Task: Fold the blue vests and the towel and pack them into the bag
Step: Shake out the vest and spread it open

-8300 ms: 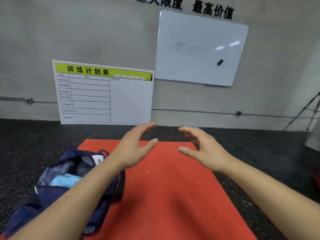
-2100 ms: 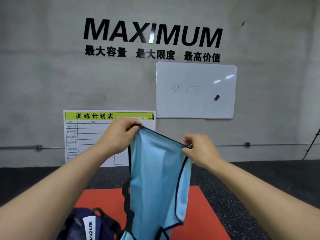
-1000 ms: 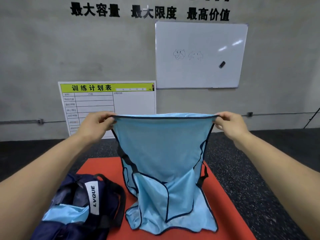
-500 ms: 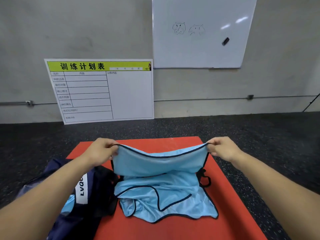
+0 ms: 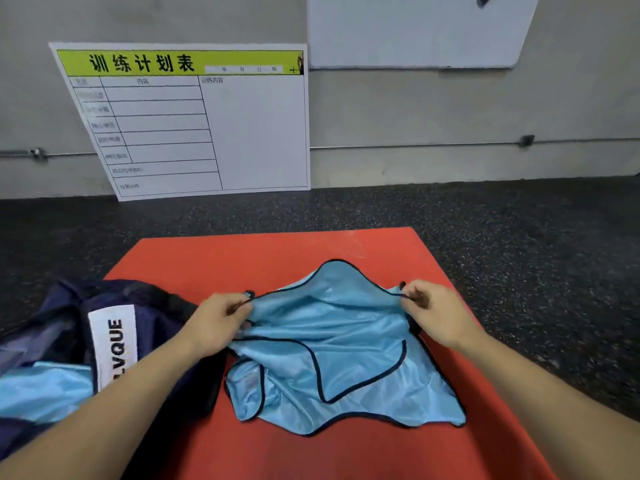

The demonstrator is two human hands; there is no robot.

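A light blue vest (image 5: 332, 344) with black trim lies crumpled on the orange mat (image 5: 277, 258). My left hand (image 5: 218, 323) pinches its upper left edge and my right hand (image 5: 433, 313) pinches its upper right edge, both low over the mat. The fabric between them sags and bulges upward at the far edge. A dark navy bag (image 5: 69, 327) with a white "LVQUE" label lies at the mat's left edge, open, with more light blue fabric (image 5: 41, 389) showing inside. No towel is in view.
Dark speckled floor (image 5: 519, 237) surrounds the mat. A white planning board with a green header (image 5: 194, 119) leans against the grey wall. A whiteboard (image 5: 415, 29) hangs above it to the right. A thin pipe runs along the wall.
Both hands have come down with the vest, from chest height to the mat. The vest now lies mostly flat and bunched instead of hanging, and the view has tilted downward.
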